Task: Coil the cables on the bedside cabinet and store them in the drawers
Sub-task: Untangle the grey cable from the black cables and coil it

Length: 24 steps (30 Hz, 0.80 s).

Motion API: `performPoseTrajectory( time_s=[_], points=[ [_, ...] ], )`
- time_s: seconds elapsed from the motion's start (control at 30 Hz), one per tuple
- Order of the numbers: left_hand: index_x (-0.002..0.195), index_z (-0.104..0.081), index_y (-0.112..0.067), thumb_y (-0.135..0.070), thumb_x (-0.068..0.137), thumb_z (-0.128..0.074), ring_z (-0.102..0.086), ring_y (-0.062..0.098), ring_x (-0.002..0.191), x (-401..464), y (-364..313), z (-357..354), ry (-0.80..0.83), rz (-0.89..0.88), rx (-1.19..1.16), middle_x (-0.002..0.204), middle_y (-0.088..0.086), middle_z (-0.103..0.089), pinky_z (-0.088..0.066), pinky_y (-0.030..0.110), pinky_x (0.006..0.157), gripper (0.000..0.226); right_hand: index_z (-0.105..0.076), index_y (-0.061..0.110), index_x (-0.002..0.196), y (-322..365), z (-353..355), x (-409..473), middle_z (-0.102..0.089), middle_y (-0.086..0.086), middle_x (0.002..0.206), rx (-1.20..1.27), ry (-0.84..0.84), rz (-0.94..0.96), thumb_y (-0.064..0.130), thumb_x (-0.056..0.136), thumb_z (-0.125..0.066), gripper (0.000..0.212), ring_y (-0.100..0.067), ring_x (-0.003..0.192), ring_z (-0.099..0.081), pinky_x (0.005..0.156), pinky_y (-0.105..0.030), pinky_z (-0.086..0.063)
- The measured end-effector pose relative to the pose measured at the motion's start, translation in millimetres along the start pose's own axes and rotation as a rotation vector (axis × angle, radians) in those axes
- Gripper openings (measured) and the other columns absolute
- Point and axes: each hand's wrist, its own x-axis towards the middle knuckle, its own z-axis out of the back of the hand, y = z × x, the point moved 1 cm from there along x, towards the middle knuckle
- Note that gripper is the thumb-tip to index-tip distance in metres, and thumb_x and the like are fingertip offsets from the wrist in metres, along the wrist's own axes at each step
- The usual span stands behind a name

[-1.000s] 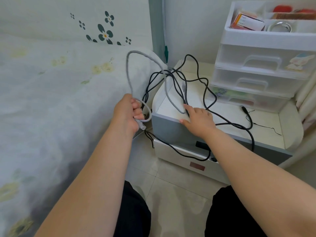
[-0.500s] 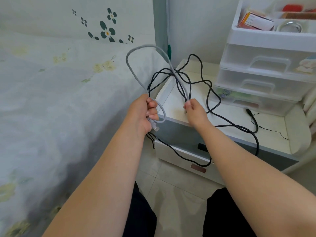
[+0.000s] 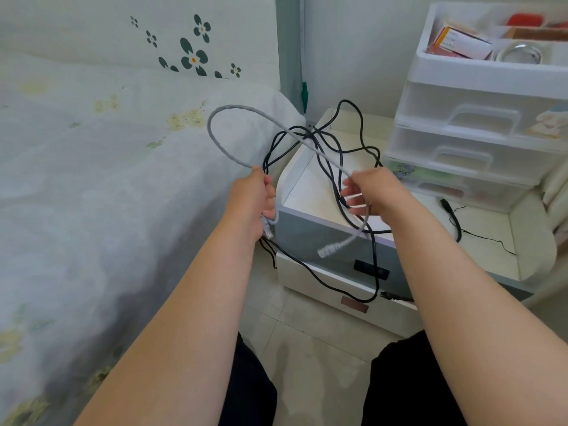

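Your left hand [image 3: 253,204] is closed on one plug end of the grey cable [image 3: 215,142]; your right hand [image 3: 373,192] pinches its far run, the free plug [image 3: 330,250] dangling below that grip. Between the grips the grey loop crosses the black cables [image 3: 322,152] lying on the bedside cabinet [image 3: 519,238]. Risk: pulling the loop closed may drag the black tangle along, since the strands cross.

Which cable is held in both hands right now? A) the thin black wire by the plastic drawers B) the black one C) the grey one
C: the grey cable loops from the left hand across to the right hand, its plug dangling below.
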Motion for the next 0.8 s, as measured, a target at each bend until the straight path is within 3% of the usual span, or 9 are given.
performPoseTrajectory(
  time_s=[0.07, 0.17, 0.3, 0.4, 0.47, 0.53, 0.6, 0.67, 0.8],
  points=[
    [0.075, -0.048, -0.013, -0.031, 0.102, -0.038, -0.02, 0.005, 0.029, -2.5, 1.0, -1.6, 0.057, -0.019, 0.185, 0.038, -0.008, -0.032, -0.017, 0.013, 0.033, 0.034, -0.061, 0.012, 0.099, -2.3, 4.5, -9.2, -0.06, -0.013, 0.104, -0.46, -0.113, 0.149, 0.019, 0.095, -0.043, 0.02, -0.022, 0.079, -0.058, 0.067, -0.031, -0.048],
    [0.077, -0.05, -0.013, -0.028, 0.101, -0.04, -0.02, 0.005, 0.031, -11.1, 4.8, -5.5, 0.221, 0.005, 0.437, 0.039, -0.009, -0.031, -0.017, 0.014, 0.033, 0.031, -0.045, 0.021, 0.135, -4.7, 6.2, -28.8, -0.04, -0.001, 0.144, -0.522, -0.281, 0.57, 0.017, 0.094, -0.047, 0.041, -0.022, 0.133, -0.036, 0.105, -0.034, -0.03],
    [0.075, -0.05, -0.014, -0.031, 0.1, -0.04, -0.017, 0.007, 0.035, -24.4, 3.3, -9.5, 0.432, 0.028, 0.555, 0.043, -0.009, -0.028, -0.016, 0.017, 0.036, 0.032, -0.053, 0.017, 0.129, 7.1, -3.2, -60.2, -0.04, 0.0, 0.149, -0.551, -0.283, 1.091, 0.016, 0.097, -0.04, 0.034, -0.019, 0.142, -0.026, 0.112, -0.032, -0.02],
    [0.074, -0.052, -0.013, -0.031, 0.101, -0.039, -0.016, 0.005, 0.034, -34.0, -1.2, -9.1, 0.551, 0.062, 0.474, 0.043, -0.008, -0.026, -0.013, 0.016, 0.037, 0.035, -0.048, 0.019, 0.129, 3.6, -2.4, -68.1, -0.045, 0.003, 0.143, -0.561, -0.269, 1.052, 0.036, 0.098, -0.04, 0.037, -0.014, 0.136, -0.034, 0.107, -0.028, -0.026],
    [0.074, -0.055, -0.012, -0.034, 0.101, -0.038, -0.018, 0.004, 0.032, -38.0, -3.4, -7.5, 0.587, 0.091, 0.394, 0.042, -0.008, -0.027, -0.014, 0.015, 0.034, 0.038, -0.044, 0.02, 0.117, 2.3, 1.7, -70.1, -0.058, 0.003, 0.126, -0.335, -0.289, 0.948, 0.042, 0.097, -0.036, 0.03, -0.011, 0.114, -0.052, 0.094, -0.03, -0.041],
    [0.074, -0.059, -0.012, -0.04, 0.101, -0.037, -0.02, 0.003, 0.032, -38.3, -4.4, -6.3, 0.566, 0.099, 0.389, 0.043, -0.008, -0.028, -0.017, 0.015, 0.032, 0.045, -0.043, 0.017, 0.109, 5.2, 7.3, -72.9, -0.062, 0.004, 0.112, -0.089, -0.389, 0.965, 0.034, 0.1, -0.032, 0.023, -0.008, 0.099, -0.057, 0.084, -0.03, -0.045],
    [0.076, -0.062, -0.011, -0.042, 0.101, -0.037, -0.021, 0.005, 0.034, -38.6, -4.4, -7.5, 0.504, 0.053, 0.513, 0.044, -0.007, -0.03, -0.02, 0.017, 0.033, 0.047, -0.047, 0.007, 0.122, 9.4, 14.3, -77.1, -0.059, 0.0, 0.118, 0.041, -0.483, 1.073, 0.025, 0.101, -0.032, 0.031, -0.012, 0.112, -0.054, 0.097, -0.032, -0.042],
    [0.077, -0.065, -0.012, -0.042, 0.101, -0.037, -0.025, 0.008, 0.039, -39.3, -3.2, -11.5, 0.423, -0.036, 0.69, 0.048, -0.006, -0.034, -0.023, 0.02, 0.038, 0.048, -0.047, 0.008, 0.131, 13.0, 17.3, -83.0, -0.051, -0.006, 0.134, -0.038, -0.482, 1.161, 0.031, 0.101, -0.032, 0.041, -0.021, 0.13, -0.043, 0.109, -0.041, -0.033],
    [0.07, -0.067, -0.015, -0.04, 0.101, -0.034, -0.053, 0.016, 0.059, -41.0, 2.3, -19.9, 0.312, -0.334, 1.119, 0.063, 0.0, -0.057, -0.038, 0.026, 0.056, 0.051, -0.061, 0.022, 0.119, 11.9, 0.9, -93.0, -0.038, 0.0, 0.146, -0.353, -0.276, 1.052, 0.049, 0.091, -0.047, 0.041, -0.018, 0.139, -0.03, 0.113, -0.039, -0.025]
  ],
)
